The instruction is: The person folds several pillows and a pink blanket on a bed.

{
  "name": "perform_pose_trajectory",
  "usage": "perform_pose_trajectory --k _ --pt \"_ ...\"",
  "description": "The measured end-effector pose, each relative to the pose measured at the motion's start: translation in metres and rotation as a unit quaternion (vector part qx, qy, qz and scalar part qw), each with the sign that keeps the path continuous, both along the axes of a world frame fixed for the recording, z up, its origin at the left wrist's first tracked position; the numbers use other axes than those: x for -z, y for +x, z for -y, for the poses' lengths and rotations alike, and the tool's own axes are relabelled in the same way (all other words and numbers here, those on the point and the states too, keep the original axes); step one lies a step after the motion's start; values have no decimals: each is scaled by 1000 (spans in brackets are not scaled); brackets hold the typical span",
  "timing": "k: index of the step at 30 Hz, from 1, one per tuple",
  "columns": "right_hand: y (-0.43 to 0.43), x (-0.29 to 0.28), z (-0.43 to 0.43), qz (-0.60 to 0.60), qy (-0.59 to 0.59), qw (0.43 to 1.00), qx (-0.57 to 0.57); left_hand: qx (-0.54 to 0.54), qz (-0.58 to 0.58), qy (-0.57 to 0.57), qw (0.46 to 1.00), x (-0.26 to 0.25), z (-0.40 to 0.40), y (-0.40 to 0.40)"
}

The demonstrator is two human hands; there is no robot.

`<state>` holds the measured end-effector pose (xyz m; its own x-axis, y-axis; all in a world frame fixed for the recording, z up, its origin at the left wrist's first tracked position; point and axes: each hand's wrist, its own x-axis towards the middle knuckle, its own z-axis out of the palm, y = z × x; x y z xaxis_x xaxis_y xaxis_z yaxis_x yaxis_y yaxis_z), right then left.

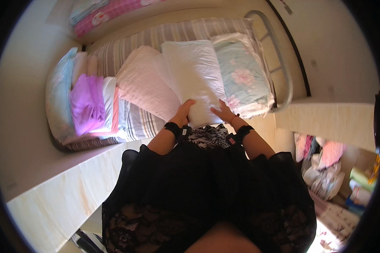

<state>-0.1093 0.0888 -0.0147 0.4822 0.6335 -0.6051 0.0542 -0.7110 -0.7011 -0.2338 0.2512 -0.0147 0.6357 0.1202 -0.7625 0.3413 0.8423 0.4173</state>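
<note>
A white pillow [196,72] lies lengthwise on the bed, its near end towards me. My left hand [184,112] holds its left edge, with the thumb on top and the other fingers partly hidden. On the opposite edge, my right hand [224,113] grips near the same end, thumb on the upper face. Under the white pillow's left side spreads a pale pink quilted pad or pillow [148,79]. To its right rests a pale green floral pillow [240,76] with a light ruffled border.
Folded bedding, including a purple cloth [88,104], is stacked at the bed's left end. A striped sheet [145,123] covers the mattress. A grey metal bed rail [280,63] curves at the right. Plastic bags [324,177] and cloths sit lower right.
</note>
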Motion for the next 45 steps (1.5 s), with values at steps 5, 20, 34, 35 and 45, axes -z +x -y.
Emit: perform_pose_trajectory --k 5,20,34,35,45 --pt "-2 -26 107 -309 -71 875 365 -24 89 -93 991 -54 55 34" --pt "-10 -34 22 -527 336 752 210 -78 191 303 931 -174 39 -20" --pt "-64 -46 -36 -638 18 767 71 -298 25 -188 936 -52 9 -85" --pt "-71 -48 -45 -637 11 768 67 -224 159 -180 944 -33 12 -97" --pt "-76 -15 -89 -441 167 831 297 -17 20 -167 986 29 -87 -148"
